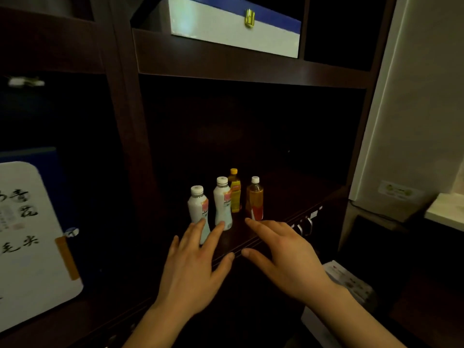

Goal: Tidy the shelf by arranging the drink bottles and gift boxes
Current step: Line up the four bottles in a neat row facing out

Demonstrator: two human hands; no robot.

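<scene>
Four small drink bottles (224,202) stand close together near the front of the dark shelf (276,197), and they look light, smooth and easy to tip. The left hand (193,270) and right hand (288,259) hover open and empty just before them; the narrow middle of each bottle looks best to hold.

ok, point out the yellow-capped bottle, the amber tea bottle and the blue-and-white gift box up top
yellow-capped bottle (235,197): head view, on its yellow label, mid-body.
amber tea bottle (255,197): head view, on the clear amber body above the red label.
blue-and-white gift box (226,28): head view, on its white front face, left of the gold clasp.
</scene>
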